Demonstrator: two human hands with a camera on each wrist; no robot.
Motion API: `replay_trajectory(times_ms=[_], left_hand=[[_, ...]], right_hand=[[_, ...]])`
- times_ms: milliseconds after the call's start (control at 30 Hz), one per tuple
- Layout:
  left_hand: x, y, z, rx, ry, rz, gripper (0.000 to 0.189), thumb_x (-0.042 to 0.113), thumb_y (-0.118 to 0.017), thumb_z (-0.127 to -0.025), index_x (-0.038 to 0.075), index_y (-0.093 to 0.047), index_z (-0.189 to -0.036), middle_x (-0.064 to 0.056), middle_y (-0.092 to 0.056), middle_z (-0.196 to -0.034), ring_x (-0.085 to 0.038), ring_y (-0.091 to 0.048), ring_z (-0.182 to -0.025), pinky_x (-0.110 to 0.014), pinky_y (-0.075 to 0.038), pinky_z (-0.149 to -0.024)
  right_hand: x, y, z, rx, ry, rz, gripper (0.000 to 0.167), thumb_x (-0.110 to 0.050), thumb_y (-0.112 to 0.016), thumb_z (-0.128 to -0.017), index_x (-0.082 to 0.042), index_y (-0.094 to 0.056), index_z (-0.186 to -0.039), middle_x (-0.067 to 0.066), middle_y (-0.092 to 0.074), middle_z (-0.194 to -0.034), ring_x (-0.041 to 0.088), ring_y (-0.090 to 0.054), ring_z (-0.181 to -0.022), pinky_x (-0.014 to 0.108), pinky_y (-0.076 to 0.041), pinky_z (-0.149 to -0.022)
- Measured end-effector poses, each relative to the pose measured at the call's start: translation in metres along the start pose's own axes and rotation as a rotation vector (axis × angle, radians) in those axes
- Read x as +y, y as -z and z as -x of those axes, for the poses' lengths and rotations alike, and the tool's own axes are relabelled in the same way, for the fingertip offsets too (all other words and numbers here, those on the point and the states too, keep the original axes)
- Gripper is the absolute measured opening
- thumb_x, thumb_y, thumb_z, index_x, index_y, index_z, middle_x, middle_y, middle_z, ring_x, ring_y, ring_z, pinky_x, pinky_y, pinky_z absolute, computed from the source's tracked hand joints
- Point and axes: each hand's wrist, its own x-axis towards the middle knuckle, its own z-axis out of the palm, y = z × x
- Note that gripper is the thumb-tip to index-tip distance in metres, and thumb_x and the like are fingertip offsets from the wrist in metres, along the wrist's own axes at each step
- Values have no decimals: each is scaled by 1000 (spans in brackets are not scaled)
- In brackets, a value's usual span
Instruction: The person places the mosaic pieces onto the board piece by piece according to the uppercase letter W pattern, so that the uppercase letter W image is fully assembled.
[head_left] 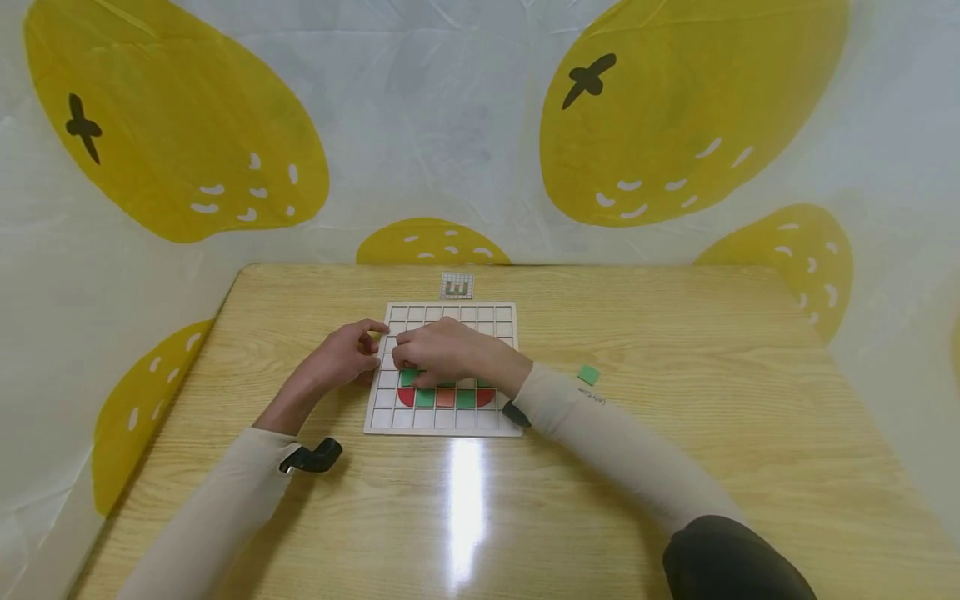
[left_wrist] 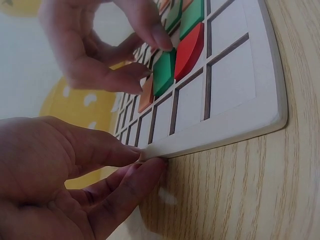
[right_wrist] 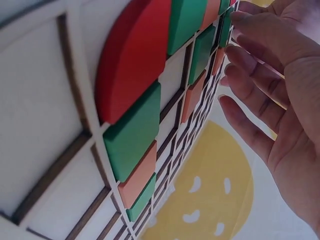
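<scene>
A white gridded board (head_left: 381, 421) lies on the table, with green, orange and rounded red tiles set in several of its squares. At its left edge, my left hand (head_left: 347, 358) pinches the rim between thumb and fingers. My right hand (head_left: 457, 346) is over the board's middle, its palm hiding some squares. In the left wrist view, its thumb tip is right at a green tile (left_wrist: 164, 75), and a fingertip is close to an orange tile (left_wrist: 146, 96). A red tile (left_wrist: 190, 52) sits beside the green one. The right fingers are spread apart and loosely bent.
Behind the board lies a small pattern card (head_left: 457, 286) with a gridded figure. One loose green tile (head_left: 588, 374) is on the wooden table (head_left: 675, 350), right of the board and near the right sleeve. A white cloth with yellow fruit shapes hangs behind the table.
</scene>
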Motion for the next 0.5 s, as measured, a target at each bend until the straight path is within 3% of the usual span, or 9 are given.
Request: replay_trajectory(times_ms=[333,500], left_hand=[[0,0,0,-1,6,-4,53,-5,-58,-95,2,-46,-146,-17,-49,-108,-27,-54,-91,-31,-54,-69],[1,1,0,-1,11,-6,53,-5,-58,-96,3,-46,-147,-17,-49,-108,-26,-54,-92,-31,-53,-69]], right_hand=[[-4,-3,-2,29,-11,11,21,-39,-72,-94,-22,-70,-107,-10,-62,-99,8,-57,-78,28,-50,-67],[0,-3,2,37,-32,-39,19,-37,-72,-94,-22,-70,-106,-10,-61,-97,7,-57,-80,27,-49,-66]])
